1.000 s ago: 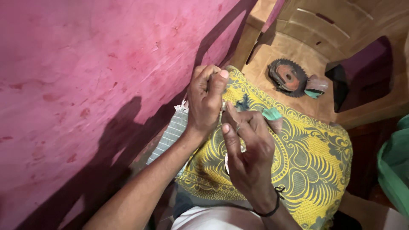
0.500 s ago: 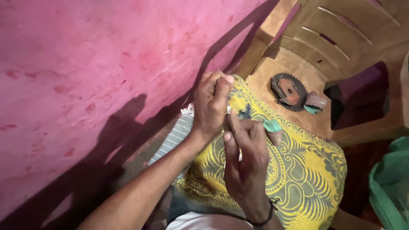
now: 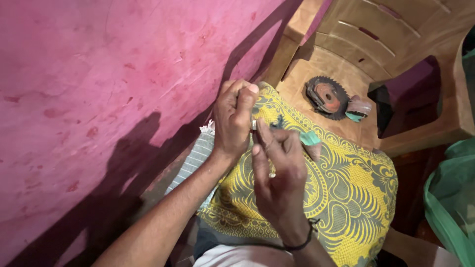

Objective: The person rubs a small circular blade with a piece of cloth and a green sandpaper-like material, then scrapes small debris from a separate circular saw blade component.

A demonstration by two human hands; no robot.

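While the left hand point(image 3: 236, 118) pinches a small silvery piece point(image 3: 254, 124), the right hand point(image 3: 277, 168) curls narrow beside it over yellow patterned cloth point(image 3: 346, 198); a toothed metal sprocket point(image 3: 326, 97) lies at two o'clock.

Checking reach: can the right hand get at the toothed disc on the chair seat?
Probably yes. The toothed disc lies uncovered on the chair seat, nothing between it and the right hand, though that hand is pinching something small.

Yellow-grey floral cloth point(image 3: 341, 198), pink wall point(image 3: 99, 74), rusty-red toothed disc point(image 3: 326, 97)
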